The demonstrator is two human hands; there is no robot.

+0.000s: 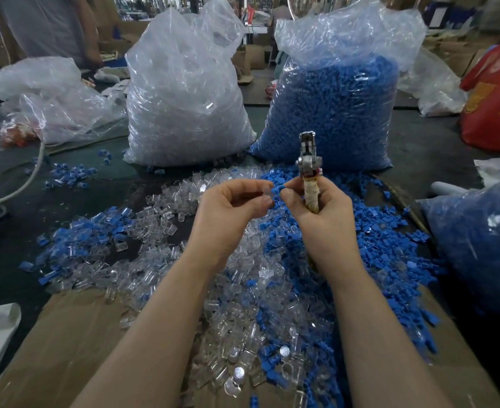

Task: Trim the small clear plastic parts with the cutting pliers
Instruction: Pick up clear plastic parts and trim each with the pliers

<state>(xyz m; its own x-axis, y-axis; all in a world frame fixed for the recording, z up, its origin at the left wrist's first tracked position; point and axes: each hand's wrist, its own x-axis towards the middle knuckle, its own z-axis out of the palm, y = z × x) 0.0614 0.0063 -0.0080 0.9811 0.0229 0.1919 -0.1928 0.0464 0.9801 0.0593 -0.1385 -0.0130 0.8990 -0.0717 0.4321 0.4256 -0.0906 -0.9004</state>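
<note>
Now 2 hands: left hand [237,210] pinches 1 clear part [266,192]; right hand [319,213] grips 1 pliers [309,160] w/ blue part [278,188].

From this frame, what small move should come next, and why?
Probably tilt the cutting pliers down to the clear part and snip. The left hand pinches that part against a blue part at the right hand, whose palm grips the pliers' wrapped handle, the head pointing up and away from the part.

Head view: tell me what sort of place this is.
Probably a factory sorting bench: big bags of clear parts and blue parts, loose heaps on the table, cutting pliers in the right hand.
</note>
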